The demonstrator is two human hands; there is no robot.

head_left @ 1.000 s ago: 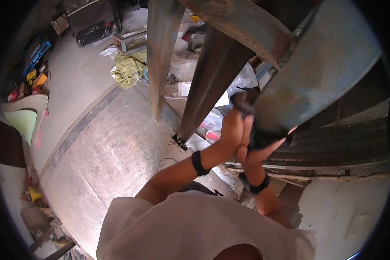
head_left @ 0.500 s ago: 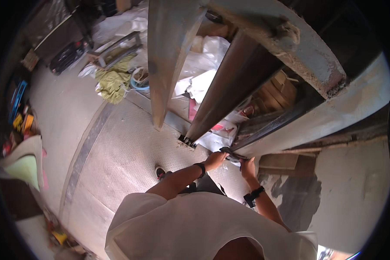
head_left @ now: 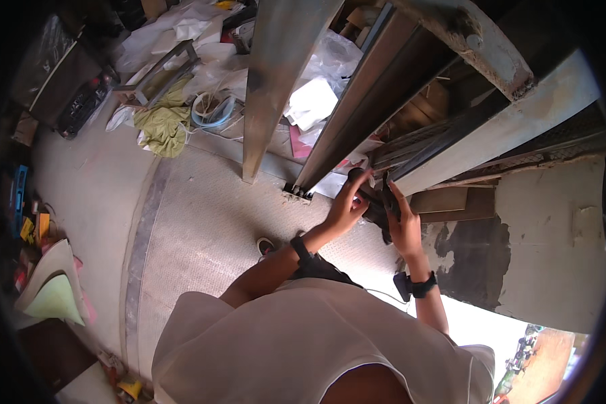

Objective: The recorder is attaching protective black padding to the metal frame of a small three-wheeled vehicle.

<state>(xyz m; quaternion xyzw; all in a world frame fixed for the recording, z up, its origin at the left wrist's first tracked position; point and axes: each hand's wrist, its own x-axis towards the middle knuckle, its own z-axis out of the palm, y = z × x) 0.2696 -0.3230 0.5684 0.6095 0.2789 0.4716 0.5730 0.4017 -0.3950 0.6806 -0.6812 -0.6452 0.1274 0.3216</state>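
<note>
My left hand (head_left: 346,210) and my right hand (head_left: 405,227) are raised close together in front of me, beside the lower end of a grey metal beam (head_left: 478,148). Between them is a black item (head_left: 377,210) of irregular shape, its kind too small and dark to make out. Both hands grip it, the left with curled fingers and the right with its thumb against it. The fingers partly cover it. A dark band circles each wrist.
A grey steel post (head_left: 266,94) and a dark channel beam (head_left: 363,101) rise ahead. Plastic sheets, a green cloth (head_left: 165,124) and a blue-rimmed bucket (head_left: 212,111) lie beyond. Clutter lines the left side, near a pale green chair-like piece (head_left: 55,299). A patched wall (head_left: 549,242) stands right.
Both hands have risen away from me with the black item, and the fingers are more spread around it. My view has shifted, showing a bright opening at the lower right.
</note>
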